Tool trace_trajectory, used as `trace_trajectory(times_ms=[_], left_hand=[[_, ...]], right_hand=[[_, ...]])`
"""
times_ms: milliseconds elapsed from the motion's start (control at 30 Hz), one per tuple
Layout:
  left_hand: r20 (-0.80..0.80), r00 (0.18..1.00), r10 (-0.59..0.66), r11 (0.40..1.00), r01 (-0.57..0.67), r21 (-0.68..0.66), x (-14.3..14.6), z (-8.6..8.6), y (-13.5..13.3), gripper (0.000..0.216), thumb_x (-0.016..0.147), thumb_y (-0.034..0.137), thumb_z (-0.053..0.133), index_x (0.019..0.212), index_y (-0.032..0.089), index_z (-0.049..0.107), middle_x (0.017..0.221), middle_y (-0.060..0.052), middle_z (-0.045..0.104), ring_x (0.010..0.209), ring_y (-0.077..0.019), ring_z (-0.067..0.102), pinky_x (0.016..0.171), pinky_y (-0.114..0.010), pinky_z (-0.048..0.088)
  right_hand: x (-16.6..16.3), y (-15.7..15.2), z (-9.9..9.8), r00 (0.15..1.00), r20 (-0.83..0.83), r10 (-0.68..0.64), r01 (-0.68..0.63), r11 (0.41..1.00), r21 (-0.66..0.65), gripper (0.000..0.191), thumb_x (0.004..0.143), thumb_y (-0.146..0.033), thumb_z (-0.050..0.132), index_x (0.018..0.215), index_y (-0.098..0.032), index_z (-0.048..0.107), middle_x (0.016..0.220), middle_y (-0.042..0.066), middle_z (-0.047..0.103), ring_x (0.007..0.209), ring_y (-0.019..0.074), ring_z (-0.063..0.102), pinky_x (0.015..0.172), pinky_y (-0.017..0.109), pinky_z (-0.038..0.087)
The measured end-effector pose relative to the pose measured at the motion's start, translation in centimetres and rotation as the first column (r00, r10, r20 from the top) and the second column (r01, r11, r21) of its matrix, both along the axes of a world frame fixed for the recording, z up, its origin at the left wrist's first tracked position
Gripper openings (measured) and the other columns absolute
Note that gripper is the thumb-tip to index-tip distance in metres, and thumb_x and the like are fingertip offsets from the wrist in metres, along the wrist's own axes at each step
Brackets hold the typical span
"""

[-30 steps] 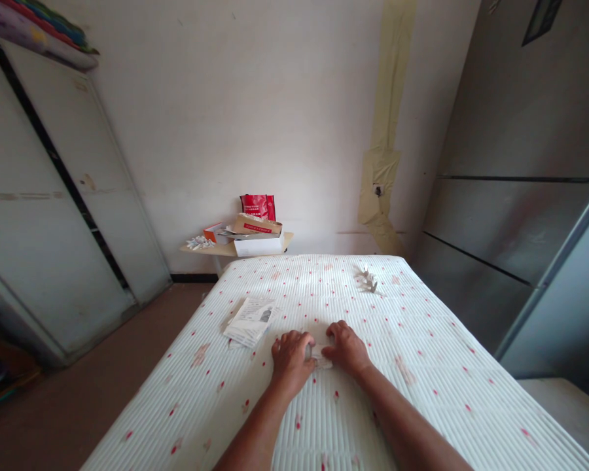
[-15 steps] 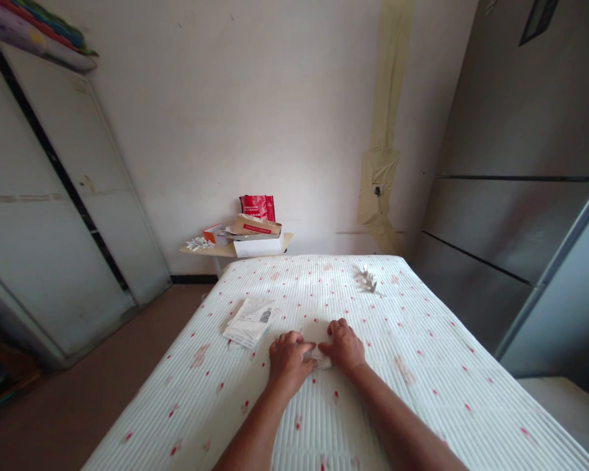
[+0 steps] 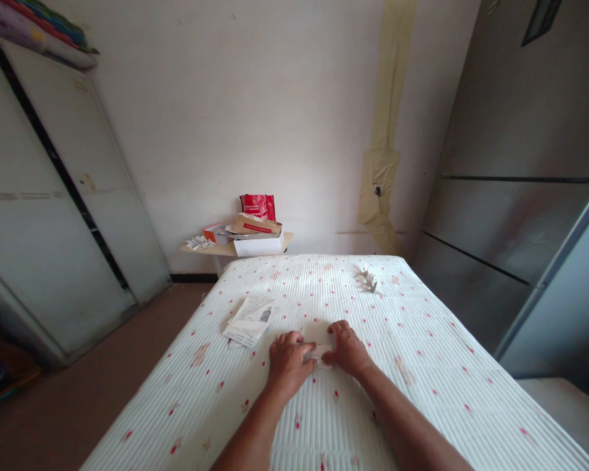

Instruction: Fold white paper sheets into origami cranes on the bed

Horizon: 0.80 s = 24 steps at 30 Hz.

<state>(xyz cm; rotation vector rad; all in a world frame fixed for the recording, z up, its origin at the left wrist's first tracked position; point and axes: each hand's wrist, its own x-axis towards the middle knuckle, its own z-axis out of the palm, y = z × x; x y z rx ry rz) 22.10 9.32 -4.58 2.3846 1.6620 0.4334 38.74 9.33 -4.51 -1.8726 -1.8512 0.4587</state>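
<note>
A small piece of folded paper lies on the white ribbed bed cover, between my two hands. My left hand is closed at its left end, with thumb and index finger on the paper. From the right, my right hand holds the other end, its thumb on the near side and its fingers curled over the far side. Much of the paper is hidden by my fingers. Up and left of my hands rests a stack of printed sheets, one bearing a dark picture.
Folded paper shapes sit toward the far right of the cover. Beyond the far edge, a small table carries a white box, a red bag and a pile of white pieces. A grey refrigerator stands at right, a cabinet at left.
My right hand has shifted slightly right along the paper, so a bit more of the paper shows between my hands. My left hand has stayed nearly still.
</note>
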Motion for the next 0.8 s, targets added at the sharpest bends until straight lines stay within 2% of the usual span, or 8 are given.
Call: trace_trajectory(times_ms=[133, 300, 400, 500, 667, 800], left_hand=[[0.004, 1.000, 0.004, 1.000, -0.004, -0.019, -0.2, -0.2, 0.0, 0.037, 0.070, 0.037, 0.060, 0.107, 0.041, 0.060, 0.115, 0.001, 0.051, 0.112, -0.0208, 0.042, 0.097, -0.034, 0.027], [0.021, 0.999, 0.029, 0.998, -0.027, -0.062, -0.1, -0.4, 0.1, 0.039, 0.068, 0.036, 0.061, 0.107, 0.041, 0.060, 0.126, 0.002, 0.047, 0.121, -0.0211, 0.036, 0.103, -0.036, 0.021], [0.028, 0.999, 0.035, 0.995, -0.033, -0.089, -0.1, -0.3, 0.2, 0.041, 0.067, 0.036, 0.060, 0.108, 0.041, 0.059, 0.131, 0.003, 0.044, 0.124, -0.0213, 0.034, 0.105, -0.037, 0.018], [0.022, 0.999, 0.036, 0.993, -0.033, -0.117, -0.1, -0.3, 0.1, 0.043, 0.068, 0.036, 0.059, 0.110, 0.040, 0.058, 0.135, 0.003, 0.040, 0.126, -0.0217, 0.031, 0.107, -0.038, 0.015], [0.045, 0.999, 0.025, 0.992, -0.020, -0.122, -0.2, -0.3, 0.2, 0.044, 0.068, 0.035, 0.059, 0.112, 0.040, 0.057, 0.137, 0.003, 0.038, 0.128, -0.0211, 0.030, 0.108, -0.039, 0.012], [0.050, 0.998, 0.027, 0.993, -0.021, -0.117, -0.2, -0.5, 0.2, 0.044, 0.067, 0.033, 0.059, 0.111, 0.039, 0.058, 0.137, 0.002, 0.038, 0.128, -0.0197, 0.030, 0.108, -0.039, 0.012]], right_hand=[[0.6, 0.3, -0.1, 1.000, -0.026, 0.008, -0.008, 1.000, -0.027, 0.042, 0.056, -0.009, 0.062, 0.096, -0.017, 0.052, 0.105, 0.007, 0.049, 0.092, 0.0188, 0.053, 0.075, 0.027, 0.041], [-0.2, -0.4, 0.2, 1.000, 0.008, 0.021, -0.020, 0.999, -0.039, 0.053, 0.050, -0.022, 0.071, 0.100, -0.017, 0.053, 0.108, 0.007, 0.049, 0.098, 0.0232, 0.049, 0.079, 0.031, 0.042], [-1.1, -1.1, 0.7, 0.999, 0.045, 0.006, -0.003, 0.998, -0.063, 0.055, 0.051, -0.028, 0.071, 0.102, -0.018, 0.053, 0.119, 0.009, 0.045, 0.104, 0.0259, 0.045, 0.082, 0.035, 0.041], [-1.7, -1.5, 1.1, 0.998, 0.068, -0.011, 0.017, 0.996, -0.089, 0.058, 0.052, -0.030, 0.071, 0.105, -0.019, 0.052, 0.132, 0.011, 0.036, 0.113, 0.0293, 0.039, 0.084, 0.039, 0.039], [-1.8, -1.4, 1.0, 0.998, 0.059, -0.025, 0.033, 0.990, -0.134, 0.064, 0.052, -0.022, 0.069, 0.112, -0.020, 0.048, 0.140, 0.011, 0.027, 0.119, 0.0316, 0.034, 0.086, 0.043, 0.038], [-1.2, -1.4, 0.3, 0.999, 0.023, -0.029, 0.031, 0.992, -0.119, 0.064, 0.052, -0.013, 0.064, 0.114, -0.021, 0.047, 0.141, 0.012, 0.025, 0.119, 0.0307, 0.035, 0.086, 0.043, 0.038]])
